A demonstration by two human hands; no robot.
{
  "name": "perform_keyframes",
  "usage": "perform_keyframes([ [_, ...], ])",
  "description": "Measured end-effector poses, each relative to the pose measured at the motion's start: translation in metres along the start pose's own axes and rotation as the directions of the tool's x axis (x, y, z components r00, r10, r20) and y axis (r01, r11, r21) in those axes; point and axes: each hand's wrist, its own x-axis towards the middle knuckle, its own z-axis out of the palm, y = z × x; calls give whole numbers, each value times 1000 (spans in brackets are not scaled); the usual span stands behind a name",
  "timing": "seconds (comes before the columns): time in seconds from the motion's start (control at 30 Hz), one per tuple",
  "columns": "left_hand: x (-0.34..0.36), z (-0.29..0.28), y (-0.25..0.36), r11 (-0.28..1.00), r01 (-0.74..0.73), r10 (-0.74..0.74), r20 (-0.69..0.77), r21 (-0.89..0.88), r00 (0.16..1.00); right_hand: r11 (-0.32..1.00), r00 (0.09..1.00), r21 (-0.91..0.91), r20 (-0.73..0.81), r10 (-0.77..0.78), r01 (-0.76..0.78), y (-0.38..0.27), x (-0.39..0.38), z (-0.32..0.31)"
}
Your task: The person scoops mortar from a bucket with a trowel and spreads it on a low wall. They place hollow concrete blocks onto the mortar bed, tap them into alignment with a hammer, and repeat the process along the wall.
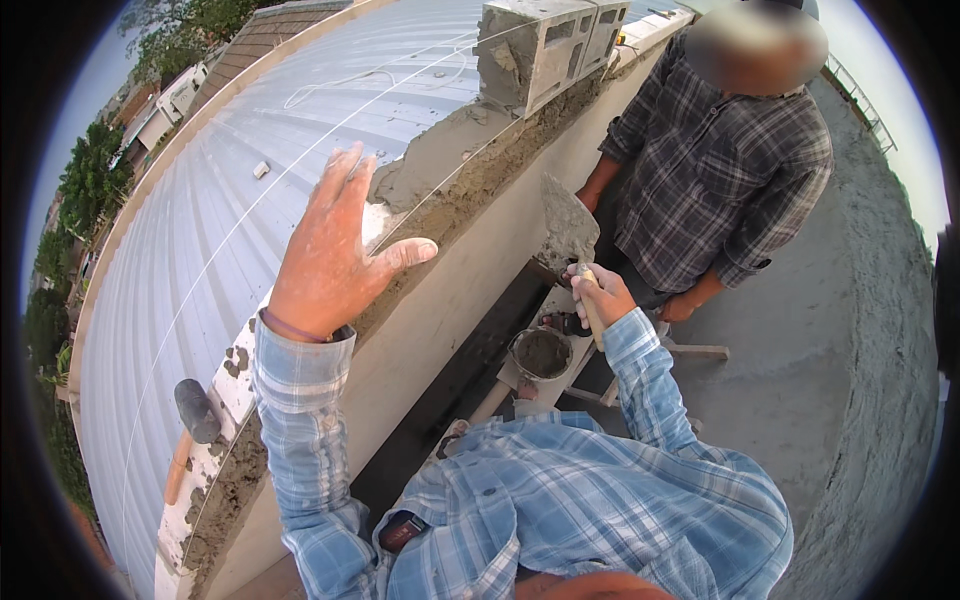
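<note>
My left hand [332, 245] is raised over the wall top, fingers stretched out and thumb apart, holding nothing. In my right hand [603, 296] is the handle of a pointed trowel [568, 222], its blade smeared with mortar and tilted up and away from me. Wet mortar [450, 160] lies spread along the wall top beyond my left hand, with a taut string running above it. Two hollow concrete blocks [545, 60] stand at the far end of that bed. Below my right hand, a round bucket [541, 353] holds grey mortar.
A rubber mallet [197, 411] lies on the wall at the left, next to a corrugated metal roof [190, 270]. To the right, a co-worker in a dark checked shirt [720, 150] stands close to the trowel. The bucket rests on a plank platform [495, 400].
</note>
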Motion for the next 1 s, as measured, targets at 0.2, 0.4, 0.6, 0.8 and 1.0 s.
perform_keyframes([
  [0.2, 115, 65, -19, 993, 94, -99, 78, 69, 992, 948, 966, 227, -181, -184, 223, 34, -44, 9],
  [0.4, 150, 126, 9, 967, -8, -106, 434, 253, 895, 856, 810, -62, -294, -507, 513, 17, -44, 20],
  [0.6, 159, 119, 25, 995, -18, 24, 56, -103, 998, 859, 777, -102, -383, -499, 501, 11, -21, -2],
  [0.8, 153, 126, 45, 973, -85, 147, 290, -214, 946, 779, 695, -120, -384, -608, 615, -27, 31, -28],
  [1.0, 161, 141, 31, 999, -45, 32, 340, 28, 940, 696, 574, -194, -437, -693, 692, -42, 63, -40],
])
